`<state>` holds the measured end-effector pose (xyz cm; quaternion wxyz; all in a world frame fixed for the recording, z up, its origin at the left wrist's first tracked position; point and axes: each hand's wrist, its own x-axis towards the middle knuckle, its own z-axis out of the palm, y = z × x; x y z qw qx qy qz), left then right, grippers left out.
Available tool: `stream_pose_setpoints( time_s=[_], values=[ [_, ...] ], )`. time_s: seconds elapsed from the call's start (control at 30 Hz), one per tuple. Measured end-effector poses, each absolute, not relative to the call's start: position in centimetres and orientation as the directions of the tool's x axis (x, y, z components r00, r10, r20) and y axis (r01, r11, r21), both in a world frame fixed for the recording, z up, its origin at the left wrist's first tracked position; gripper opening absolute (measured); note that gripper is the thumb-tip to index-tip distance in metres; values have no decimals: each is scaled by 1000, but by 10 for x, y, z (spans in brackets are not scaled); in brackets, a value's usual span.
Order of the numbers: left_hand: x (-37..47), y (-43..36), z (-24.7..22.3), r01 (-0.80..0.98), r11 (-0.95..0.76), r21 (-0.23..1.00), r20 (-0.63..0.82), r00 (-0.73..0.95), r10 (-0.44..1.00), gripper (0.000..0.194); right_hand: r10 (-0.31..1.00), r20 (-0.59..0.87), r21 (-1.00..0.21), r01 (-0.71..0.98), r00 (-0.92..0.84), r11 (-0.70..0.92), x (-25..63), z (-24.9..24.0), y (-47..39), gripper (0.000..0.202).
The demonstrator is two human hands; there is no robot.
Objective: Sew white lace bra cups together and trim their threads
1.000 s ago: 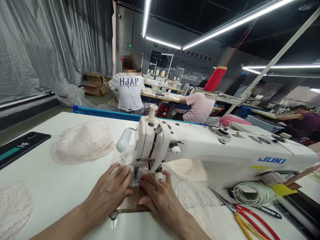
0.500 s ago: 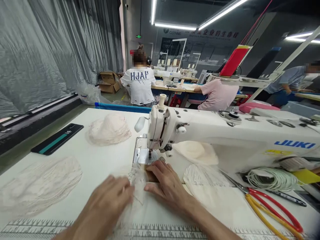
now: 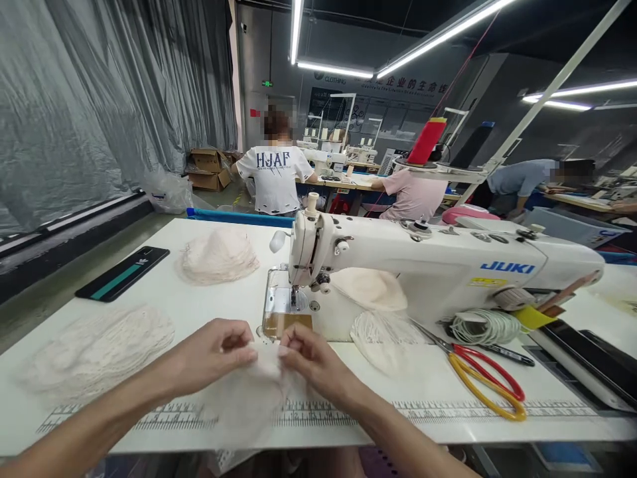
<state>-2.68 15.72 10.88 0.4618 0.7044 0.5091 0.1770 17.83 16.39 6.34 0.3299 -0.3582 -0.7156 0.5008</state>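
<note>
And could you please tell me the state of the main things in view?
Left hand, fingers closed on fabric piece
Right hand, fingers closed on it too
Fabric piece, held between both hands
Sewing machine, no fabric under needle
Scissors, lying flat
Cord, coiled

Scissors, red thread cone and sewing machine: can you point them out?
Scissors (image 3: 466,351), head view, red handle near the pivot.
Red thread cone (image 3: 426,143), head view, wound thread.
Sewing machine (image 3: 423,257), head view, long white arm.

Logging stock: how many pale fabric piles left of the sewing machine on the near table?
2: far pile, near the sewing machine; near pile, toward the table's front edge. None looks hidden. Not counted: the blurred piece held by left hand and right hand.
</note>
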Motion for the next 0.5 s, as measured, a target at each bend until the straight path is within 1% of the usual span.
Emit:
stream_pose_setpoints(
  time_s=[0.03, 0.1, 0.17, 0.27, 0.37, 0.43, 0.5],
  values=[
    [-28, 145, 115, 474, 60, 878, -285, 419, 862, 24, 824, 54, -989, 85, -563, 123, 180, 69, 155, 21],
    [-29, 123, 119, 327, 232, 916, -356, 394, 847, 25, 766, -32, -992, -73, -642, -103, 184, 78, 137, 29],
    [-29, 103, 114, 231, 327, 916, -394, 379, 837, 30, 717, -70, -969, -122, -694, -213, 190, 84, 121, 34],
    [-25, 79, 98, 144, 383, 912, -408, 407, 817, 39, 676, -116, -963, -83, -728, -255, 199, 84, 101, 34],
    [-17, 61, 84, 99, 416, 904, -414, 448, 793, 45, 660, -157, -961, -41, -735, -275, 207, 80, 86, 25],
    [-10, 53, 80, 104, 455, 885, -444, 490, 751, 47, 666, -168, -959, -35, -727, -280, 209, 76, 78, 22],
    [-5, 49, 77, 137, 483, 865, -480, 512, 713, 45, 680, -167, -963, -29, -714, -267, 211, 72, 72, 26]
  ],
)
